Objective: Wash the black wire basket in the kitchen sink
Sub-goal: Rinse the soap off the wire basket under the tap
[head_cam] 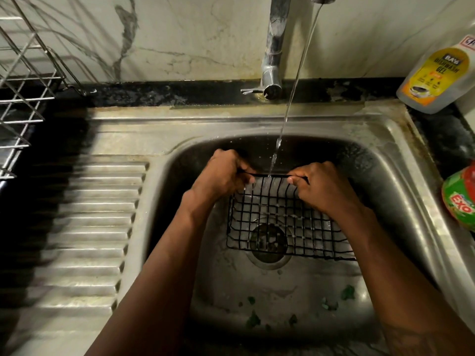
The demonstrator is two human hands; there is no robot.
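Note:
The black wire basket is held tilted over the drain inside the steel sink. My left hand grips the left end of its far rim, and my right hand grips the right end of that rim. A thin stream of water falls from the tap onto the rim between my two hands. The basket's near edge hangs low, close to the sink floor.
A dishwash gel bottle leans at the back right. A green and red Exo tub sits on the right counter. A steel dish rack stands at the far left beside the ribbed drainboard. Green scraps lie on the sink floor.

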